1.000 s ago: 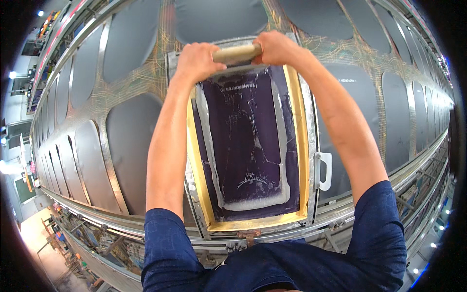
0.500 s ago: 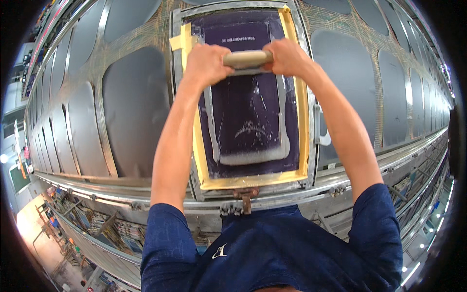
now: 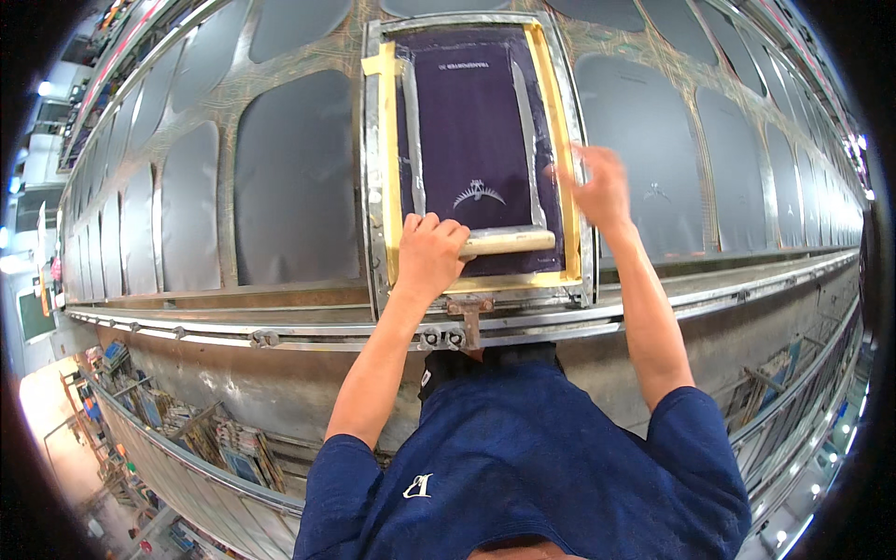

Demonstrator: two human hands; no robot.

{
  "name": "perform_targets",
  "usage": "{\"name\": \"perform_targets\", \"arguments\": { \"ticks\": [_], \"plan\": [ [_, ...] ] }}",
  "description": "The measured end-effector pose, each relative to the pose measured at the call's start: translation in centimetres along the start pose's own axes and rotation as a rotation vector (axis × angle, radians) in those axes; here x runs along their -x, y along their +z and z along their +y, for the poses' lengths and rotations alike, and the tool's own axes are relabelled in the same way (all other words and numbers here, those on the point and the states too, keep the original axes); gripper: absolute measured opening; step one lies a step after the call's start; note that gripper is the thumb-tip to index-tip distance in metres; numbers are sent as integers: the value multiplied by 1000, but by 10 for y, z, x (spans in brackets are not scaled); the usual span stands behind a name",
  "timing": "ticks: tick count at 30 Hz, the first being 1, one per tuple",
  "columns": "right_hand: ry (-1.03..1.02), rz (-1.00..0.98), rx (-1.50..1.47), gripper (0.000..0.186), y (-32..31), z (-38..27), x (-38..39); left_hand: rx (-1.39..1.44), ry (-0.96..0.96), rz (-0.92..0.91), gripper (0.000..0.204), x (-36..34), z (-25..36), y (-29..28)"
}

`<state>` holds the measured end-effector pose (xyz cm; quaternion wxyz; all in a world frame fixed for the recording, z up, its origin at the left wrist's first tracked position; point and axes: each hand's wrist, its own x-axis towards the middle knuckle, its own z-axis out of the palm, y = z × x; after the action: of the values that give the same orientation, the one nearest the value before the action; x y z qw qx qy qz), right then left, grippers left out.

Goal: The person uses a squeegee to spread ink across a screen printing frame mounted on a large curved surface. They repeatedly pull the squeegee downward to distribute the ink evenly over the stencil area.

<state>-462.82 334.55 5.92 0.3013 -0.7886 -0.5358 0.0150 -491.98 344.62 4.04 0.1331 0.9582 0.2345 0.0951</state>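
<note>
A screen-printing frame [image 3: 371, 187] lies before me, its dark purple mesh [image 3: 462, 131] edged with yellow tape [image 3: 390, 140]. Across the near end of the mesh rests a squeegee [image 3: 513, 243] with a pale wooden handle. My left hand [image 3: 431, 254] is closed round the squeegee's left end. Beyond the squeegee, a small pale curved emblem [image 3: 479, 194] and a line of small lettering show on the mesh. My right hand [image 3: 602, 187], blurred by motion, is off the squeegee near the frame's right side, fingers apart and holding nothing.
Rows of dark grey rounded panels [image 3: 297, 177] lie on the long table on both sides of the frame. A metal rail [image 3: 317, 334] runs along the near edge, where a rusty bracket [image 3: 471, 322] meets the frame. Stacked frames [image 3: 247, 457] stand below at left.
The squeegee has come from the far part of the mesh to its near end, and the pale ink band there is gone from view. My right hand has let go and moved right.
</note>
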Motion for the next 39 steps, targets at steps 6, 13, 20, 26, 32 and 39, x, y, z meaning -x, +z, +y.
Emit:
{"name": "perform_targets", "arguments": {
  "ticks": [6, 13, 20, 26, 32, 39],
  "plan": [
    [674, 70, -22, 35, 44, 95, 6, -74, 33, -34, 26, 8, -2, 5],
    [678, 83, -66, 32, -15, 22, -24, 145, -9, 150, 38, 34, -16, -17],
    [488, 221, -291, 28, 152, -83, -26, 33, -133, -15, 35, 104, -173, -86],
    [492, 255, -336, 29, 232, -200, -37, -93, -45, 111, 32, 186, -249, -141],
    [685, 129, -302, 27, 231, -228, -41, -90, 11, 162, 41, 261, -261, -110],
    [593, 124, -140, 26, 254, -212, -33, -61, 85, 181, 39, 195, -311, -100]
  ]
}}
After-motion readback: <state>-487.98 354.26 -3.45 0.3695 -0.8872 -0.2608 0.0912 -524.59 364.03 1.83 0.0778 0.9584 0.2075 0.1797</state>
